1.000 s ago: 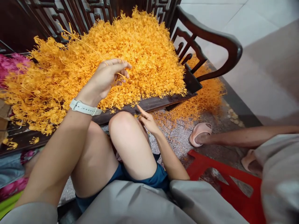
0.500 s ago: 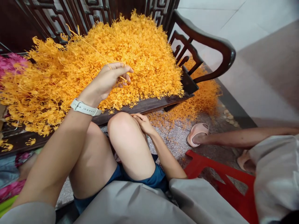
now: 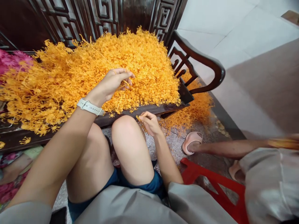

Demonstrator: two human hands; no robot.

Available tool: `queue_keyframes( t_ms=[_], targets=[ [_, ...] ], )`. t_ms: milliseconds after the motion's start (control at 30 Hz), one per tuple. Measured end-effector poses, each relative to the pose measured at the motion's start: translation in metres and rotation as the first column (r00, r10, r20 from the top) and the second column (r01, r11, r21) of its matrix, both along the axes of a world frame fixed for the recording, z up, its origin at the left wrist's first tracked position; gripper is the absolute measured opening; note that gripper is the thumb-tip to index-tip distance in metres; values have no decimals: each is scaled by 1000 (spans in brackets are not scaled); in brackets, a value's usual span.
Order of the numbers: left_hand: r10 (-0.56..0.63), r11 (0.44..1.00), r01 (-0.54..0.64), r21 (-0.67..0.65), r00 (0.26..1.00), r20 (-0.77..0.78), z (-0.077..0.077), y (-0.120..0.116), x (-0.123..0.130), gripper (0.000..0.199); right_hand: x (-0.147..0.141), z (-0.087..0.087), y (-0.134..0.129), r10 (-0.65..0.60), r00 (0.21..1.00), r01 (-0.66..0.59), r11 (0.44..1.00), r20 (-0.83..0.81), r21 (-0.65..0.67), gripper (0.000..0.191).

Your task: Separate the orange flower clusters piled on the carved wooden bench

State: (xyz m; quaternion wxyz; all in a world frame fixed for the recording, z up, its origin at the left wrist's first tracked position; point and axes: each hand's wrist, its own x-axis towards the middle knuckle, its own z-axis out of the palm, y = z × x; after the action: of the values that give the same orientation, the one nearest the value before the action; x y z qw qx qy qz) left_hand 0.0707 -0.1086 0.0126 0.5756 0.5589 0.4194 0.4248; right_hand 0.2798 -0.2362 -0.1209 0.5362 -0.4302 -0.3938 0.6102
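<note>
A big heap of orange plastic flower sprigs covers the seat of a dark wooden bench. My left hand, with a white watch on the wrist, is over the heap and pinches a few thin orange sprigs between thumb and fingers. My right hand is lower, beside my right knee at the bench's front edge, with thumb and fingertips closed on one small orange flower piece.
More orange sprigs lie spilled on the floor past the bench's armrest. Pink flowers sit at the far left. Another person's leg with a pink slipper stretches across a red plastic stool at right.
My right hand has risen from my knee and now pinches a small orange piece. My left hand stays over the heap holding sprigs. The view has tilted slightly.
</note>
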Motion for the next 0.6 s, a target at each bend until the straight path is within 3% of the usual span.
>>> queue_keyframes(
  t_ms=[100, 200, 300, 500, 600],
  targets=[
    [18, 1000, -18, -13, 1000, 2, -1, 4, -4, 16, 10, 25, 9, 47, 991, -37, 996, -126, 85, 24],
    [33, 999, -33, -10, 999, 9, -2, 7, -8, 17, 14, 35, 21, -124, 981, 131, 991, -148, 40, 30],
    [52, 999, -52, -4, 999, 17, -2, 9, -11, 17, 14, 26, 26, -196, 979, 192, 979, -61, -63, 47],
    [59, 998, -58, -16, 998, 36, -1, 8, -11, 17, 26, -9, 7, -318, 947, 307, 938, -40, -163, 28],
    [86, 996, -82, -44, 991, 101, 6, -1, -2, 19, 45, -12, -10, -369, 930, 365, 918, 4, -158, 25]
  ],
)
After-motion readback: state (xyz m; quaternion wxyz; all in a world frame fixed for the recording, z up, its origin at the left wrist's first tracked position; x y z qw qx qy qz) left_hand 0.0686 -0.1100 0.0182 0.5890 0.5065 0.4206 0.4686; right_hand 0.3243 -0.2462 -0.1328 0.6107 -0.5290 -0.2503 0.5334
